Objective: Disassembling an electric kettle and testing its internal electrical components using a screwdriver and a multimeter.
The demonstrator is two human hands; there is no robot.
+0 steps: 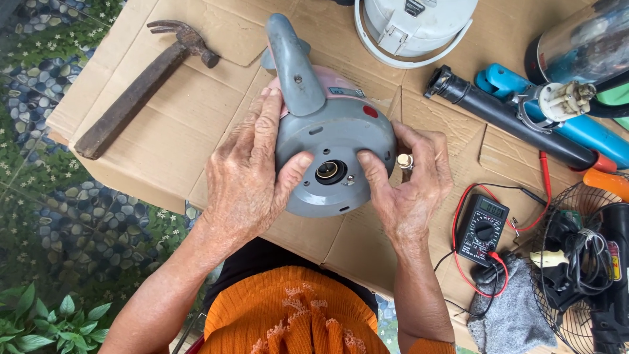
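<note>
the grey electric kettle (331, 141) lies upside down on the flattened cardboard (164, 124) that covers the counter, its round base plate turned up to the camera with the ringed socket at its centre. its long axis runs away from the person and slightly to the left: the round base sits nearest the body, the curved grey handle reaches toward the far edge, and a strip of pink body shows under the handle.

the left hand (246, 177) lies along the kettle's left side, fingers stretched up beside the handle, thumb pressed on the base plate just left of the socket; its grip is open and flat against the shell, steadying it. the right hand (409, 180) cups the right rim, its thumb on the plate just right of the socket, while the fingers close around a small brass-tipped tool (405, 162) held upright beside the kettle.

a rusty claw hammer (141, 88) lies well apart at the far left, head pointing away. a white appliance base (413, 29) sits just beyond the kettle. to the right lie a black tube (508, 118) and a blue-handled tool (576, 128). near the right wrist rests a digital multimeter (481, 228) with red and black leads, beside a grey cloth (511, 314) and a wire fan guard (576, 262).
</note>
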